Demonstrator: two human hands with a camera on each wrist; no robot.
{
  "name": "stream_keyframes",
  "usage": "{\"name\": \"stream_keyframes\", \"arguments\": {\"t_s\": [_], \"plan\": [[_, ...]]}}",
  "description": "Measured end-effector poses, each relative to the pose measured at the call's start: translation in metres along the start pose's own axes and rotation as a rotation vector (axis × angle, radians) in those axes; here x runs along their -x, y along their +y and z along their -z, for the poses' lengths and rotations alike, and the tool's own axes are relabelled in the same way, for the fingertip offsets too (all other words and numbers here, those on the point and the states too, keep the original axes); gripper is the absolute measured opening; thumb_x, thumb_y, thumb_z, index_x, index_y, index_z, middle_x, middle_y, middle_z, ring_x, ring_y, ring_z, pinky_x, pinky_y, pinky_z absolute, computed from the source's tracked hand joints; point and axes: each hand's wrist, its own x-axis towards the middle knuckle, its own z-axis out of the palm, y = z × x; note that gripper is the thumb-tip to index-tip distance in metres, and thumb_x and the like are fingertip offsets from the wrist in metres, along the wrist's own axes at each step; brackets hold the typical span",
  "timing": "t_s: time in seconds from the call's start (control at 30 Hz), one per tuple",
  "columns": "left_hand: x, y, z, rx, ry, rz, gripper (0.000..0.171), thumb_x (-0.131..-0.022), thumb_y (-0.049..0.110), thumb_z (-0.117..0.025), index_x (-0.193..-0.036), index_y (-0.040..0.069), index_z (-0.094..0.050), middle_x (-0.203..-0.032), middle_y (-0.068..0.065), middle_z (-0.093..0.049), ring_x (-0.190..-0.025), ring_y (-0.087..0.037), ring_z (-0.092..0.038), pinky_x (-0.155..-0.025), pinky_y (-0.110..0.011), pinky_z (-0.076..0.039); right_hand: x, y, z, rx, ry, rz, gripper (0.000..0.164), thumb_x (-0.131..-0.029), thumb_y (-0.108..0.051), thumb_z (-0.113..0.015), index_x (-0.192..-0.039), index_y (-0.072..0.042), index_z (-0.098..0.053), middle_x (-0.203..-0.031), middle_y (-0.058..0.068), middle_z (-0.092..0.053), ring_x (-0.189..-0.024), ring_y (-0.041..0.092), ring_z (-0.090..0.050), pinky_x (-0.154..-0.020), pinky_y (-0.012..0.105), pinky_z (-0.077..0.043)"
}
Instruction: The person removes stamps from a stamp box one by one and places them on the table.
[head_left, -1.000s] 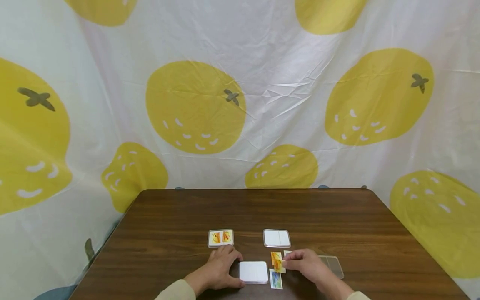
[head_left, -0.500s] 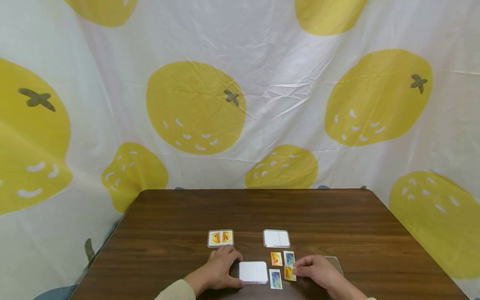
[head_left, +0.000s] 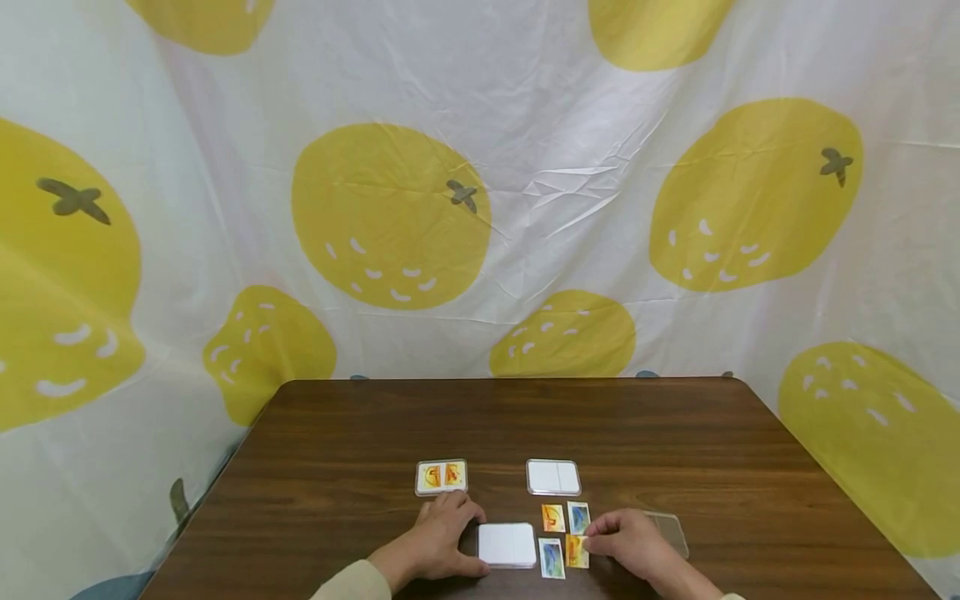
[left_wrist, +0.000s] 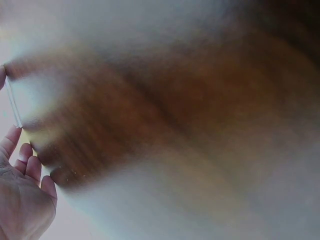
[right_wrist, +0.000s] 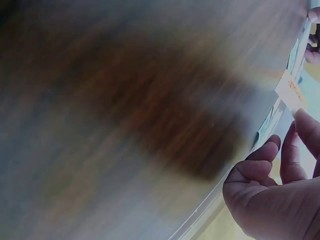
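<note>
At eight o'clock you see your left hand (left_wrist: 22,202), palm showing. At nine, a thin pale slab (left_wrist: 13,102), edge-on, sits between your fingertips, one at either end. A badly blurred brown surface (left_wrist: 115,117) spreads across the centre.

Four loose cards (head_left: 552,558), two hands (head_left: 444,536)

Cloth-screened workspace, fruit-print curtain (head_left: 555,217), wood-grain tabletop (head_left: 337,450)
</note>
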Motion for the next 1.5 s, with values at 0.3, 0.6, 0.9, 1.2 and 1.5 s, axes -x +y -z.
{"name": "stream_keyframes", "arguments": {"t_s": [0.3, 0.6, 0.9, 1.2, 1.5], "plan": [[0.000, 0.000, 0.000, 0.002, -0.002, 0.004, 0.051, -0.074, 0.050, -0.082, -0.111, 0.022, -0.059, -0.112, 0.008, -0.046, -0.107, -0.014, -0.042, -0.092, -0.042, -0.035, -0.001, 0.000, -0.001, 0.007, 0.012, 0.017, 0.010, -0.080, -0.003, -0.075, -0.083, 0.004, -0.070, -0.077, 0.001, -0.064, -0.073, 0.015, -0.052, -0.064, 0.028, -0.042], [-0.001, -0.001, -0.001, 0.001, -0.010, 0.002, 0.051, -0.074, 0.050, -0.082, -0.111, 0.023, -0.059, -0.113, 0.008, -0.046, -0.108, -0.015, -0.042, -0.093, -0.042, -0.035, -0.001, 0.001, 0.000, 0.009, 0.012, 0.009, 0.010, -0.080, -0.002, -0.075, -0.087, 0.003, -0.070, -0.081, 0.002, -0.066, -0.075, 0.016, -0.054, -0.066, 0.029, -0.044], [-0.002, -0.001, -0.001, 0.007, -0.014, 0.002, 0.051, -0.074, 0.050, -0.082, -0.111, 0.023, -0.059, -0.113, 0.009, -0.046, -0.107, -0.014, -0.041, -0.092, -0.041, -0.035, -0.001, 0.001, 0.002, -0.017, -0.015, 0.007, 0.018, -0.081, -0.001, -0.074, -0.096, 0.008, -0.071, -0.088, 0.004, -0.068, -0.081, 0.016, -0.057, -0.069, 0.028, -0.047], [-0.002, -0.001, -0.001, -0.002, -0.004, 0.002, 0.051, -0.074, 0.050, -0.082, -0.111, 0.023, -0.059, -0.112, 0.009, -0.046, -0.107, -0.014, -0.042, -0.091, -0.041, -0.036, -0.002, 0.002, 0.004, -0.006, -0.006, -0.007, 0.022, -0.082, -0.005, -0.075, -0.100, 0.007, -0.071, -0.089, 0.003, -0.066, -0.083, 0.016, -0.055, -0.071, 0.030, -0.046], [-0.002, -0.002, -0.001, -0.005, -0.002, -0.002, 0.051, -0.074, 0.050, -0.082, -0.110, 0.023, -0.059, -0.112, 0.009, -0.046, -0.107, -0.014, -0.042, -0.091, -0.041, -0.036, 0.001, 0.001, 0.010, -0.027, -0.042, 0.002, 0.031, -0.084, -0.012, -0.076, -0.109, 0.006, -0.070, -0.096, 0.005, -0.066, -0.089, 0.018, -0.056, -0.075, 0.030, -0.047]]}}
